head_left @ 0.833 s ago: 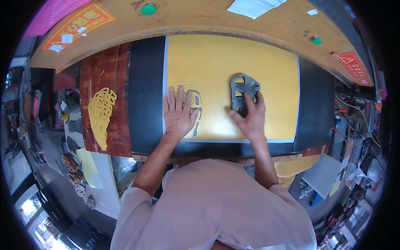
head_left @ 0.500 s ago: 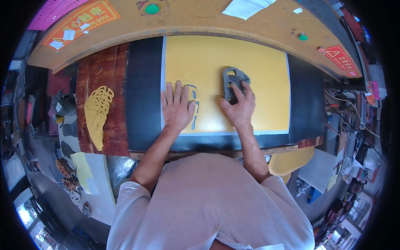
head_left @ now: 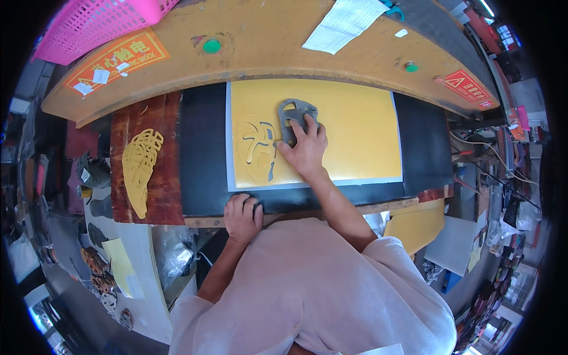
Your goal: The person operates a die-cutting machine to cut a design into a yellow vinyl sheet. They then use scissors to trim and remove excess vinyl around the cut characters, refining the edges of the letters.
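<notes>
A: Which item do we enter first?

B: Item one, grey die, openwork; we find it lying on the yellow sheet, just beside the cut pattern, to its right and reaching a little farther back. Whether it touches the cut lines, we cannot tell.

A: And the hands?

B: Right hand: clamped on the grey die, fingers over its openings, thumb at its lower left edge. Left hand: fingers curled together at the front edge of the black board; whether anything lies under them, we cannot tell.

A: Changes to record?

B: Two. A moment ago we had the left hand spread flat over the cut pattern; now it is off the sheet, and the pattern lies uncovered. The grey die, then well apart from that pattern, now sits close by it.

A: Meaning, for the work?

B: We judge that the right hand alone now governs the die's placing, and that the die's closeness leaves more plain sheet to its right.

A: Remaining stock?

B: One yellow cutout, on the reddish-brown board; one orange-tan beam, beyond the sheet, bearing green buttons
</notes>
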`<state>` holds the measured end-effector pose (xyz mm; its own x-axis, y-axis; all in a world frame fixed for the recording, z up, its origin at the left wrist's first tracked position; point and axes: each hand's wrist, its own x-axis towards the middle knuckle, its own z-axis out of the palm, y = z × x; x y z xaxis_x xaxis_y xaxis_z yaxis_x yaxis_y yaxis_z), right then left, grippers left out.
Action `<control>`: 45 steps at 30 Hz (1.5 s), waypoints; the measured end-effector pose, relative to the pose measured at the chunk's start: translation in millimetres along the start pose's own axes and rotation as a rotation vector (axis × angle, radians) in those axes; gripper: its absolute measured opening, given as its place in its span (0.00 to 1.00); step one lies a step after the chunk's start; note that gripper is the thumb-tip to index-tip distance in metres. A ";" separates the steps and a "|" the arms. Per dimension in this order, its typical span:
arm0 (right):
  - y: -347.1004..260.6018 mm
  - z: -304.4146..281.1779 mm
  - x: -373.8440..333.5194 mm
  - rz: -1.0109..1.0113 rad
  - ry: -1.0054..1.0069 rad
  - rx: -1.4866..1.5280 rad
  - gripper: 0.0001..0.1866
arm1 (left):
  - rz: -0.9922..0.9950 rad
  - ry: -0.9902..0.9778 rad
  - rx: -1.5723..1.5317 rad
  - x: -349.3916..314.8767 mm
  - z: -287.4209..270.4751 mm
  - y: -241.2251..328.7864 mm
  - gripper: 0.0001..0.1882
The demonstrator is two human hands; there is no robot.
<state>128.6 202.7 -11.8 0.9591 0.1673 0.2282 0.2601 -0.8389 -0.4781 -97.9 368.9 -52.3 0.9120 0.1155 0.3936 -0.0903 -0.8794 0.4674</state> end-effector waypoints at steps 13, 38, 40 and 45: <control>152.6 -109.9 -18.3 0.617 -0.055 0.691 0.19 | 0.075 0.101 0.171 152.3 53.3 -30.6 0.15; 775.4 -456.7 168.3 0.664 1.005 1.035 0.13 | 0.464 -0.286 0.264 350.5 334.4 243.7 0.27; 818.2 -493.7 197.8 0.721 1.163 1.052 0.11 | 0.477 -0.290 0.323 351.4 335.5 244.4 0.28; 886.8 -549.7 250.2 0.723 1.305 1.048 0.11 | 0.472 -0.340 0.393 358.1 333.7 250.4 0.24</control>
<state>537.9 -784.1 87.5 0.3451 -0.9375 -0.0455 0.3280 0.1658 -0.9300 339.6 36.0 -58.5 0.8913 -0.4140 0.1849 -0.4145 -0.9093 -0.0381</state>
